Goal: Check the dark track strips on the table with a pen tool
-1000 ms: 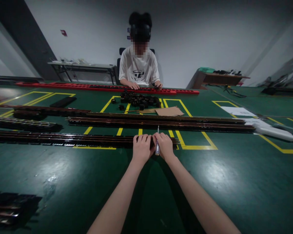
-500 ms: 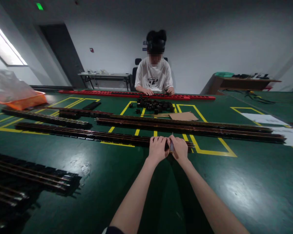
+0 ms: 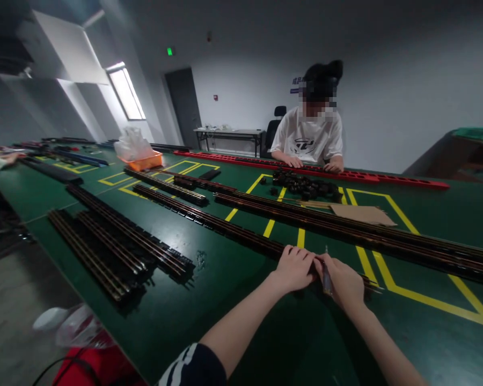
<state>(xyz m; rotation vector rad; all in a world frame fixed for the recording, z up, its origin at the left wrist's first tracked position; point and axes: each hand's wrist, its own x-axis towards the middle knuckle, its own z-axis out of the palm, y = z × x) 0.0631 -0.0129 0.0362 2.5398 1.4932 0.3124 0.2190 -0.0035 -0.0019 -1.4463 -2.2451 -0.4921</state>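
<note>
My left hand point(image 3: 295, 268) is closed over the near end of a long black segmented strip point(image 3: 217, 222) with thin metal rods along it. Right beside it, my right hand point(image 3: 346, 284) is closed around a slim pen-shaped tool point(image 3: 327, 281) with a greyish handle and a thin tip pointing up and away. Both hands touch at the fingertips, and the fingers hide the spot where they meet the strip. Bare rod ends point(image 3: 372, 284) stick out to the right of my right hand.
More rodded black strips point(image 3: 100, 252) lie at left, and a longer bundle point(image 3: 346, 225) runs behind my hands. Beyond are cardboard point(image 3: 364, 214), a pile of black parts point(image 3: 306, 185), a red frame point(image 3: 394, 179) with a co-worker behind it, and an orange basket point(image 3: 148, 161).
My view has swung left, so the table's left edge and another person's arm now show. Both hands keep their places on the strip, with the tool still in my right hand.
</note>
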